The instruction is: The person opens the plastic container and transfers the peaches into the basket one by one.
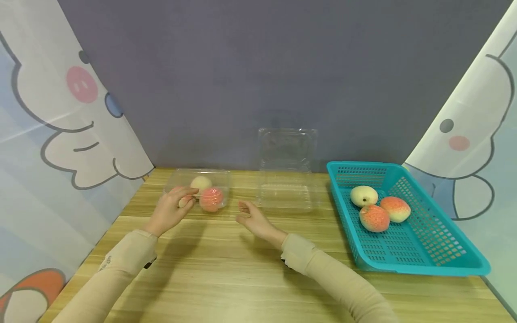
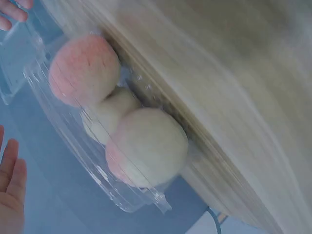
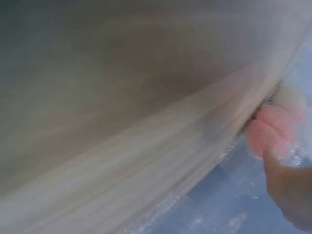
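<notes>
A clear plastic clamshell box at the left back holds a pale peach, a pink-red peach and another peach partly behind my left hand. Clear plastic covers them in the left wrist view. My left hand is over the box's near left side, its fingers extended and apart from the plastic in the left wrist view. Between this box and a second clear clamshell box, my right hand hovers with loosely bent fingers and holds nothing. The second box stands with its lid raised.
A teal plastic basket stands on the right of the wooden table. Inside it lie a pale peach and two red-orange peaches, one nearer and one to the right. A grey backdrop rises behind the boxes.
</notes>
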Demonstrator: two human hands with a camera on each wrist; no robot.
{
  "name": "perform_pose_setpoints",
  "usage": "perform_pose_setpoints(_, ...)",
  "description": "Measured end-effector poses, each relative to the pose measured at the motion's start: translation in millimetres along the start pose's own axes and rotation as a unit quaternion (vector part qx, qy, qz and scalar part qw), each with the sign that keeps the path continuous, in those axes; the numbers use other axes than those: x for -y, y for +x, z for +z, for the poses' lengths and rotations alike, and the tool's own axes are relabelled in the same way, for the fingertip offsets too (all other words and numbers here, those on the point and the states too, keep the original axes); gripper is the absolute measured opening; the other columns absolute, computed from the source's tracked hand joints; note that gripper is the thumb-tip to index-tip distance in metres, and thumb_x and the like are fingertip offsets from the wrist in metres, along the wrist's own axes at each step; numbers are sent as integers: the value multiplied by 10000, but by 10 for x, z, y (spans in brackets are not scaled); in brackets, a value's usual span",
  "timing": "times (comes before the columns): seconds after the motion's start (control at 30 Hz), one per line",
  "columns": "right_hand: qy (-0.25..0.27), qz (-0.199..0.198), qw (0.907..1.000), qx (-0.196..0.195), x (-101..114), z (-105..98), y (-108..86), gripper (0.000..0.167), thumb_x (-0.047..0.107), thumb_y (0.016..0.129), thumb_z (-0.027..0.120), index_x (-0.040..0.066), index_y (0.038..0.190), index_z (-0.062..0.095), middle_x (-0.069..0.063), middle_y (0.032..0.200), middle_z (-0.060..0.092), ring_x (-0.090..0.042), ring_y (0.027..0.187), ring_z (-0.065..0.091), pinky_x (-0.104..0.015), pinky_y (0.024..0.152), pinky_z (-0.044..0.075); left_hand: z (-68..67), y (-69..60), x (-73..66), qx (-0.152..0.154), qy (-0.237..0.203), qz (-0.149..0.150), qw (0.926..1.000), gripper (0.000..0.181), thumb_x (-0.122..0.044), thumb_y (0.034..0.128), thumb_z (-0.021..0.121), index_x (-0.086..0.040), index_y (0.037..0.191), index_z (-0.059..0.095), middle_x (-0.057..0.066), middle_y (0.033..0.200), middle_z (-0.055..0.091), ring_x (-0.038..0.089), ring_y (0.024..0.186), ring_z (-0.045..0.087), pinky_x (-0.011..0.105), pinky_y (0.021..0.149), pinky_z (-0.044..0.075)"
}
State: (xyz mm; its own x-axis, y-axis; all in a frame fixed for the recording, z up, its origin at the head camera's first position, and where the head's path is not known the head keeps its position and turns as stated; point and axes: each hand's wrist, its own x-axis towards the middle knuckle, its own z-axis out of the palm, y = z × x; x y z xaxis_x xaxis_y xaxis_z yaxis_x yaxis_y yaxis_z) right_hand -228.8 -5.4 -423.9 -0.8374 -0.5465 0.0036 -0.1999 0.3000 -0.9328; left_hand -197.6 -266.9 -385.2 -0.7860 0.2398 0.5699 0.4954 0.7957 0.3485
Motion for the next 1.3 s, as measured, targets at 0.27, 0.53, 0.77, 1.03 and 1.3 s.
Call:
perform_pose_setpoints(0.27,564,262,9977,-270,-38,146,489,767,207,887,592,44,1465,116,-182,1503,191,-324,1378,213,-467,1102,254,58,193,263,1539,863,-275,9839,615,-241,817,682,-6,1329,435,194,1424,346,414,1257,371,580,953,380)
perform_pose_setpoints(0.53,881,526,9935,-502,-96,235,669,893,180,845,647,17,1463,24,-227,1509,117,-355,1393,127,-479,1125,182,328,358,213,1895,1448,501,9699,741,-315,791,698,20,1366,374,247,1440,306,425,1297,326,555,1025,330)
perform_pose_setpoints(0.77,797,395,9955,-340,-101,337,726,950,234,849,648,40,1464,-50,-208,1523,58,-359,1399,84,-513,1123,148,365,376,178,2118,1757,631,9593,742,-324,789,707,34,1356,389,244,1429,331,400,1316,316,512,1024,357)
perform_pose_setpoints(1.03,693,222,9962,-487,-127,398,742,969,234,855,635,50,1459,-100,-156,1538,1,-316,1408,49,-471,1137,106,363,348,215,2151,1905,1025,9523,658,-286,816,681,40,1330,429,236,1382,408,379,1248,425,481,932,453)
perform_pose_setpoints(1.3,1052,282,9940,-63,-179,491,755,943,303,903,550,96,1438,-199,-93,1525,-166,-287,1403,-100,-510,1129,-20,313,317,231,2215,2061,1165,9460,626,-309,850,639,31,1333,433,225,1380,418,361,1251,429,479,940,449)
